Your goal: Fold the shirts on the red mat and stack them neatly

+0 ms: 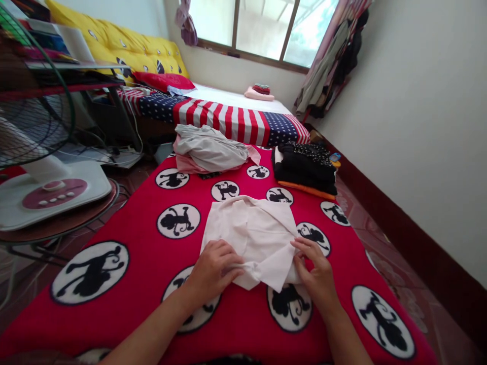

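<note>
A pale pink cloth (pixel 253 238) is laid at lower centre of the frame on a red monkey-print blanket (pixel 125 243). Its folded layers are pressed down by the left hand (pixel 213 268), held flat with the fingers together, while a flap is pinched by the right hand (pixel 314 271), so the fold is kept smooth. A grey garment (pixel 209 148) and a stack of black clothing (pixel 304 170) lie beyond. No writing can be read.
</note>
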The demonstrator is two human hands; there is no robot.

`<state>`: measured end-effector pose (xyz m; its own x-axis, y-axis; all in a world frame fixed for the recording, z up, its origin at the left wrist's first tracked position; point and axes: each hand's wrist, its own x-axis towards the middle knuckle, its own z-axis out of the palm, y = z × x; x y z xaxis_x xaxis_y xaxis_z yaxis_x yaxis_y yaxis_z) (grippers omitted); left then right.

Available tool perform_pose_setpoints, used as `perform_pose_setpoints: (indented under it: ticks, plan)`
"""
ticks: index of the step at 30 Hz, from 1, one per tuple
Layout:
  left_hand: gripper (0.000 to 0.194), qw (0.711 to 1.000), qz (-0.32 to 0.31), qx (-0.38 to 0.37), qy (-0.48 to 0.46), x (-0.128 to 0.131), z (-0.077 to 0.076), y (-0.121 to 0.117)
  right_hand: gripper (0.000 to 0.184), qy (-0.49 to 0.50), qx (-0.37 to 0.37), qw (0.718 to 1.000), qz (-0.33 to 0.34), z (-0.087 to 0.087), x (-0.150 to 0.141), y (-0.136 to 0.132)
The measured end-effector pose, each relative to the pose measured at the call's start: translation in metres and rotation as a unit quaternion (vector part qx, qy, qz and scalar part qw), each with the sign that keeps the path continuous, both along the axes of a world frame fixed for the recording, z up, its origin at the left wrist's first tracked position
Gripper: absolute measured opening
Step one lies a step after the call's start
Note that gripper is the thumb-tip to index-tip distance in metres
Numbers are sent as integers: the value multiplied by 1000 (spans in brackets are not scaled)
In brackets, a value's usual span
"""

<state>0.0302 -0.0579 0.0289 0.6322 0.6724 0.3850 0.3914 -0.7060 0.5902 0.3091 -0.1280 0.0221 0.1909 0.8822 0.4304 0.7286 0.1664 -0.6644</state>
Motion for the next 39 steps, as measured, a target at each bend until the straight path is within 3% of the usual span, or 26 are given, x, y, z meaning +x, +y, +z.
perform_pose_setpoints:
  ticks: [3,7,9,12,15,18,24,27,30,34,39]
  plan:
    - [5,1000,-7,0,-17,-2,-6,1,20,50,-18,997,-50,3,2,5]
    - [5,999,-13,9,-31,-4,-9,1,34,115,-119,974,-154,5,6,20]
    - [5,999,-17,13,-29,-3,-10,2,39,99,-153,966,-184,3,9,29]
    - [8,1000,-7,16,-24,-3,-12,2,37,48,-143,970,-192,-3,10,40]
    - [11,999,43,9,-20,-5,-14,1,31,33,-110,971,-211,-9,7,43]
    - [15,996,91,-3,-2,-9,-15,1,30,-7,-130,962,-241,-11,8,42]
    - [10,971,236,37,5,-22,-18,13,55,-2,-161,964,-212,-6,22,49]
    - [38,957,289,4,26,-27,-20,21,64,5,-187,962,-199,-1,26,60]
    - [60,950,302,-57,56,-30,-19,25,56,-6,-209,962,-177,4,26,69]
    - [58,948,299,-89,61,-31,-16,26,32,35,-270,958,-91,10,19,76]
    - [47,944,306,-116,46,-33,-16,25,31,60,-189,971,-132,15,6,70]
